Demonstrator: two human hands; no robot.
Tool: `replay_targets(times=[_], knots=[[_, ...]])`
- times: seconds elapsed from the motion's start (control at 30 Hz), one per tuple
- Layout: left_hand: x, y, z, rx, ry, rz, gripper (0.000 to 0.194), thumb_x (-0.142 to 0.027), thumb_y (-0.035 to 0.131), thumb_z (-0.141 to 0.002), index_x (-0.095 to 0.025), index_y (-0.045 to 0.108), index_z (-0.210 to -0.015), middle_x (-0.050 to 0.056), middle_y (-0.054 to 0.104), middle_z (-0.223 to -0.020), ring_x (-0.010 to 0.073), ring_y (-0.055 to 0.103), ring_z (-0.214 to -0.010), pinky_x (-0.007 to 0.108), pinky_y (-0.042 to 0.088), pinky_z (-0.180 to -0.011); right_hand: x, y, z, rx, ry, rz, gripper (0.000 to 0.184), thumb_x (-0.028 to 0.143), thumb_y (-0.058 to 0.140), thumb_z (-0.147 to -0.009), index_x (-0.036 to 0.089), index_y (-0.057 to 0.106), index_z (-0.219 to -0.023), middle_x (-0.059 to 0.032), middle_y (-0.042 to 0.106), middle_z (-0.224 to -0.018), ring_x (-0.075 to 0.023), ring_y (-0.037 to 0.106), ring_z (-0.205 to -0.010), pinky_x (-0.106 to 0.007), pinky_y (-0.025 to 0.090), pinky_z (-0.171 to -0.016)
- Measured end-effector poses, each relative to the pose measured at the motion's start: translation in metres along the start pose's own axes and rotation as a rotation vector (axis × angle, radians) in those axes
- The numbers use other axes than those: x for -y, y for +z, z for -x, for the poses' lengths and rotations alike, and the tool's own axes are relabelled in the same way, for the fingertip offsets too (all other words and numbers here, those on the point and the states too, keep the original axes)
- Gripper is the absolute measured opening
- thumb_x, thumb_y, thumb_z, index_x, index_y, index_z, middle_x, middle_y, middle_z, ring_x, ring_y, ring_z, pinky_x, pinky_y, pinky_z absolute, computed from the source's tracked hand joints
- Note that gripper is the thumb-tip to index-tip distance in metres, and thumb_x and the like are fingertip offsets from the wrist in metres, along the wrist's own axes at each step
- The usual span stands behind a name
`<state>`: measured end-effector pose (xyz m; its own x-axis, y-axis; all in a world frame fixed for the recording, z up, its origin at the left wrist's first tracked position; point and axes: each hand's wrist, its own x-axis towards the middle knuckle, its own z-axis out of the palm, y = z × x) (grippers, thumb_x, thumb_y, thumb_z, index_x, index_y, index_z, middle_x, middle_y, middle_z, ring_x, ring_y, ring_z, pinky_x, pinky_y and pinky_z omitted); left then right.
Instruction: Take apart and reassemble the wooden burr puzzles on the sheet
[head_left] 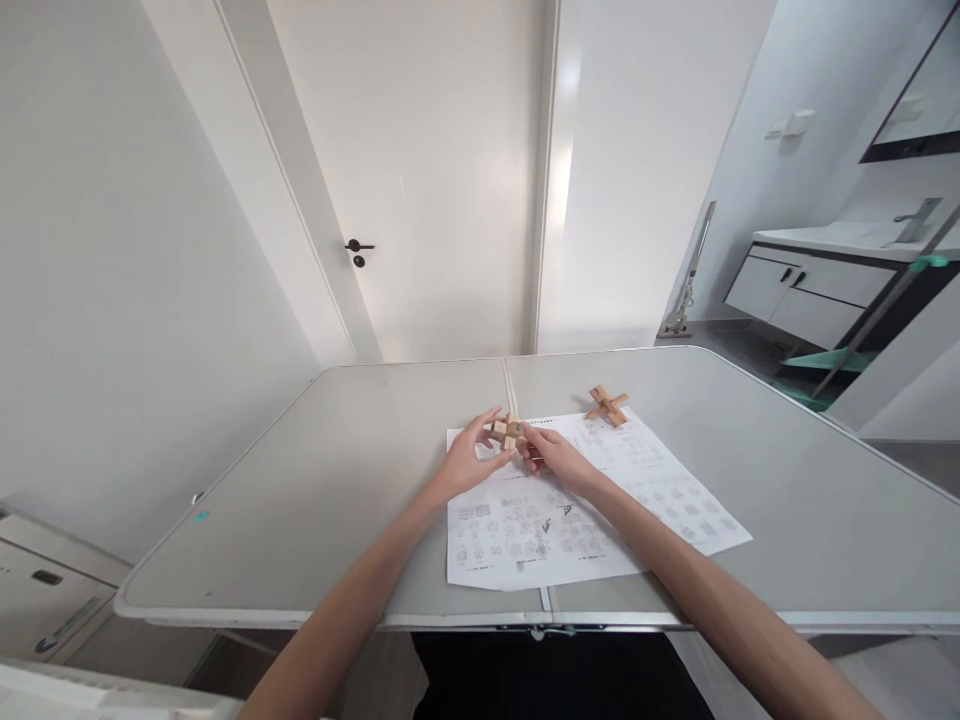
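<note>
A small wooden interlocking puzzle (508,430) of light and darker blocks is held just above the upper left part of a printed sheet (495,510). My left hand (472,458) grips it from the left, thumb below and fingers on the far side. From the right, my right hand (551,452) pinches its side between thumb and fingers. Some of the puzzle is hidden behind my fingers. The sheet carries rows of small diagrams and lies flat under both hands. Another wooden interlocking puzzle (607,405), cross-shaped, rests at the sheet's far edge.
The grey folding table (360,450) has a metal seam down its middle. Beyond it stand a white door (435,170) and walls. A mop (694,270) leans at the right, near a washbasin cabinet (810,285). A white box (45,590) is at the lower left.
</note>
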<state>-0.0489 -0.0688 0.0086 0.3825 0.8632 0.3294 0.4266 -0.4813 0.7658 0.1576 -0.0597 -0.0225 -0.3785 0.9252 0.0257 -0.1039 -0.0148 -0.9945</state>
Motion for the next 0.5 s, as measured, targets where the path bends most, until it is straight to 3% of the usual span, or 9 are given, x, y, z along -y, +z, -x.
replay_targets(times=[0.13, 0.23, 0.33, 0.5], knots=[[0.016, 0.005, -0.005, -0.133, -0.072, 0.037, 0.058, -0.038, 0.069, -0.092, -0.024, 0.049, -0.144, 0.014, 0.059, -0.143, 0.0195, 0.068, -0.107, 0.038, 0.055, -0.094, -0.008, -0.016, -0.010, -0.221, 0.088, -0.431, 0.046, 0.061, 0.071, -0.088, 0.019, 0.056, -0.083, 0.0020, 0.051, -0.069, -0.0097, 0.044, -0.053, -0.023, 0.041, -0.046], [0.025, 0.007, -0.007, -0.156, -0.129, -0.006, 0.046, -0.036, 0.067, -0.092, -0.022, 0.054, -0.134, 0.013, 0.059, -0.140, 0.0185, 0.069, -0.104, 0.037, 0.056, -0.091, -0.012, -0.033, -0.017, -0.415, 0.066, -0.690, 0.034, 0.046, 0.065, -0.098, 0.021, 0.051, -0.080, 0.0023, 0.049, -0.068, -0.0087, 0.043, -0.052, -0.019, 0.043, -0.043], [0.024, 0.007, -0.006, -0.119, -0.141, -0.051, 0.039, -0.036, 0.066, -0.093, -0.021, 0.056, -0.127, 0.013, 0.059, -0.140, 0.0184, 0.068, -0.105, 0.037, 0.057, -0.091, -0.014, -0.046, -0.020, -0.524, 0.031, -0.809, 0.030, 0.039, 0.057, -0.103, 0.023, 0.046, -0.080, 0.0028, 0.047, -0.065, -0.0089, 0.043, -0.049, -0.017, 0.043, -0.038], [0.017, 0.006, -0.002, -0.078, -0.160, -0.077, 0.036, -0.037, 0.065, -0.093, -0.021, 0.057, -0.124, 0.013, 0.060, -0.137, 0.0196, 0.069, -0.104, 0.036, 0.059, -0.087, -0.014, -0.053, -0.022, -0.542, 0.002, -0.819, 0.032, 0.035, 0.062, -0.100, 0.024, 0.040, -0.080, 0.0051, 0.044, -0.063, -0.0082, 0.041, -0.046, -0.017, 0.042, -0.035]])
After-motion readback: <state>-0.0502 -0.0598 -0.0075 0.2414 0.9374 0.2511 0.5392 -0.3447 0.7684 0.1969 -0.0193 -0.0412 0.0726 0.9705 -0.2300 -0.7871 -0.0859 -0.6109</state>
